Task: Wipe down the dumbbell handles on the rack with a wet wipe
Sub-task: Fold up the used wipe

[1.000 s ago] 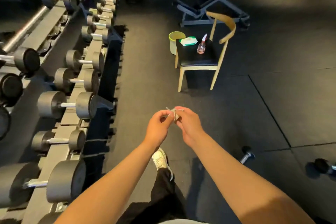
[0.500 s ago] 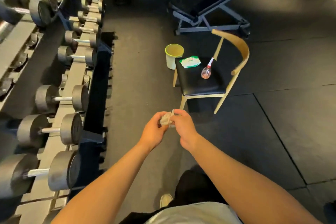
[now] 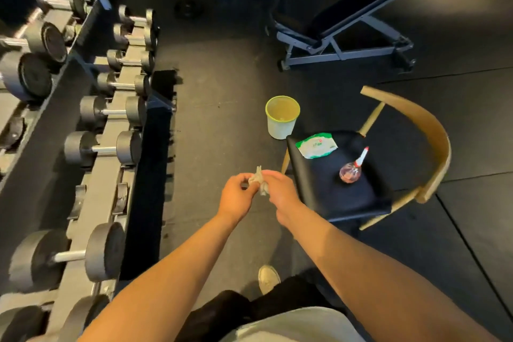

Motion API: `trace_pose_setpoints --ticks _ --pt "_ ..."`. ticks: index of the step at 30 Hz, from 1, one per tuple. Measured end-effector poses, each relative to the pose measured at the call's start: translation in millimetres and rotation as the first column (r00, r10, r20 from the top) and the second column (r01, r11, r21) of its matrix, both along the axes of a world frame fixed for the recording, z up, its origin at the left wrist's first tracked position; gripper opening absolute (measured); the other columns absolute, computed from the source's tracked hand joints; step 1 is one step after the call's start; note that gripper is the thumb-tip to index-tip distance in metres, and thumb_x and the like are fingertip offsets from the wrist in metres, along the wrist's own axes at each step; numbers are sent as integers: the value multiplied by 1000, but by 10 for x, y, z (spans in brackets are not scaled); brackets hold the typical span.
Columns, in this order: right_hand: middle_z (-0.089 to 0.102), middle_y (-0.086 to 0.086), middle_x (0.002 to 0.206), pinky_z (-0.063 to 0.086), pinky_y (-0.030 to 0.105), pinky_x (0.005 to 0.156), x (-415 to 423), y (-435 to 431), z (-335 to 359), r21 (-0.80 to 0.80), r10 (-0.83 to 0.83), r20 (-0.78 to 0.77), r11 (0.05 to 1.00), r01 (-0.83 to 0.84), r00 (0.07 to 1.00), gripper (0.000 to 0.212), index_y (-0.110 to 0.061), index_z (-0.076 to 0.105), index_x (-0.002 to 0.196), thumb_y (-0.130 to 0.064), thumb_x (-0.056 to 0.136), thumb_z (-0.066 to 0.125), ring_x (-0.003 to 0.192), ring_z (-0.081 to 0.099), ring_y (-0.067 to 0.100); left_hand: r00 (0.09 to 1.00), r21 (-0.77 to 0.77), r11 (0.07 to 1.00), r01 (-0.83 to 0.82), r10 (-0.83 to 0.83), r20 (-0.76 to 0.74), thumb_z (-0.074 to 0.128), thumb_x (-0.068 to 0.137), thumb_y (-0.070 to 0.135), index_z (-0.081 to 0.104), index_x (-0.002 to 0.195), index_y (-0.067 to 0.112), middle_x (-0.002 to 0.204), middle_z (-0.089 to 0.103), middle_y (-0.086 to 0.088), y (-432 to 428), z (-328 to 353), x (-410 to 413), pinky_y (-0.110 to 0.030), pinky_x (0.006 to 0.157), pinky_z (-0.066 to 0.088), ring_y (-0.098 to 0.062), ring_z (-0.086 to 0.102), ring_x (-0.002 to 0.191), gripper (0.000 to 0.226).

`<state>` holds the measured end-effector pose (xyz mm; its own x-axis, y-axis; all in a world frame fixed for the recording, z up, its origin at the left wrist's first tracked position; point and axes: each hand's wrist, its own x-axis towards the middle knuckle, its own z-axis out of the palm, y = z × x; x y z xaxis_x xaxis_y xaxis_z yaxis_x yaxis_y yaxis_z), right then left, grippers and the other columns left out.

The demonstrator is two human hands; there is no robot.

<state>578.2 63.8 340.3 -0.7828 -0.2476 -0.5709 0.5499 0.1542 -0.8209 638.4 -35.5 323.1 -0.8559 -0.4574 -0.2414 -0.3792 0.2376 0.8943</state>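
On my feed the left grip and right grip are both pinching the scrunched wet wipe just left of the chair (bunching it for the bin beside that chair, I'd guess), with the dumbbell handles racked well left of it.

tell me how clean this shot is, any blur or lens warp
Head view: dim overall, warm light on the forearms; motion blur smears the far dumbbells at upper left; wide-angle warp bends the rack and its straight rails; the wipe pinched by left hand and right hand looks soft.
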Motion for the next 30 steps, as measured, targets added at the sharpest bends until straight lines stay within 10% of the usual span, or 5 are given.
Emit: trace_pose_setpoints --ticks 14,20,24,30 --pt "70 12 110 55 40 90 -2995 -2168 -325 150 -166 -17 975 166 986 29 -14 68 103 2 80 67 103 67 26 987 78 992 100 -109 121 68 90 10 56 95 25 90 68 -3 -2320 -296 -3172 -24 69 47 -15 61 78 20" --pt "66 4 106 51 27 85 -4117 -2736 -257 181 -339 -12 925 336 941 35 -9 71 118 6 89 58 97 61 17 928 68 942 330 -337 159 62 91 -8 58 105 10 80 57 5 -2929 -252 -4534 -6 63 42 -10 52 74 24" --pt "68 4 117 53 29 87 -4879 -2849 -464 215 -460 6 868 448 888 37 -16 71 117 3 89 57 106 64 21 881 23 895 445 -443 166 55 91 -16 57 106 8 78 54 4 -3037 -384 -5455 -13 65 42 3 55 64 29" --pt "69 0 109 50 21 63 -6102 -2876 -902 373 -502 8 804 464 865 28 -22 68 115 -11 92 57 83 63 18 833 -38 863 503 -473 287 62 95 7 49 96 24 71 53 5 -3069 -898 -6814 -29 66 37 -21 53 68 22"
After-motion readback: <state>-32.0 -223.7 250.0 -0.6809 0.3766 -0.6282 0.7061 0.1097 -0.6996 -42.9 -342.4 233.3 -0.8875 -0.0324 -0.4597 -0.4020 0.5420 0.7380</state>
